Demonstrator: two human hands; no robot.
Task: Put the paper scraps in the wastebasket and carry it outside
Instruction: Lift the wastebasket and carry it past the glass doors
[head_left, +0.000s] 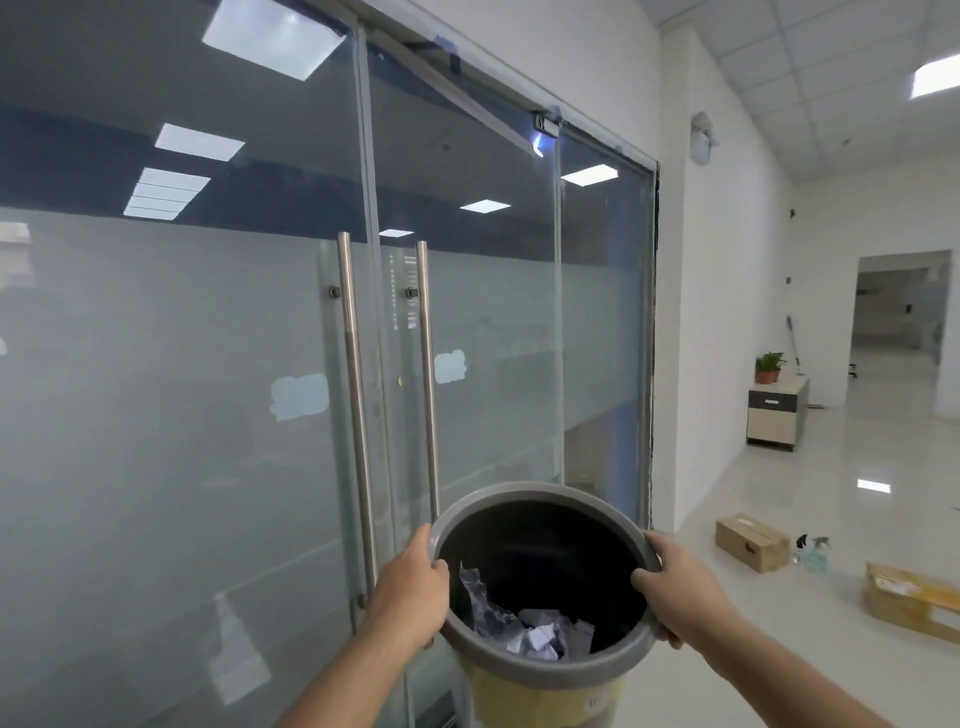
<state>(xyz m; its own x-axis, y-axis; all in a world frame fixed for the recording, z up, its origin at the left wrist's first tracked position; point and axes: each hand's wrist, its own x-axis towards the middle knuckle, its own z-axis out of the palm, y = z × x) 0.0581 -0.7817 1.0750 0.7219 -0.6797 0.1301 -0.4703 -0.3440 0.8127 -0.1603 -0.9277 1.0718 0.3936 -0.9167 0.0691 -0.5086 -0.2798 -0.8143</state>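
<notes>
In front of a pair of glass doors (291, 364), the wastebasket (545, 670) is held up off the floor, tilted so that its dark inside faces the camera. The left hand (410, 587) grasps the grey rim on the left side, thumb over the top edge and fingers down the outer wall. The right hand (680, 582) grasps the rim on the right side, thumb hooked inside the rim and fingers beneath it. Crumpled paper scraps (535, 631) lie at the bottom of the wastebasket, with one longer piece leaning up the left inner wall. Below the grey rim the outer wall is yellow.

Two upright metal door handles (356, 405) stand just beyond the wastebasket, one on each door leaf. The lower glass is frosted. To the right, a white tiled floor (810, 483) carries two cardboard boxes (752, 541), a spray bottle (816, 555) between them, and farther back a small cabinet (776, 413) with a potted plant (770, 367) on top.
</notes>
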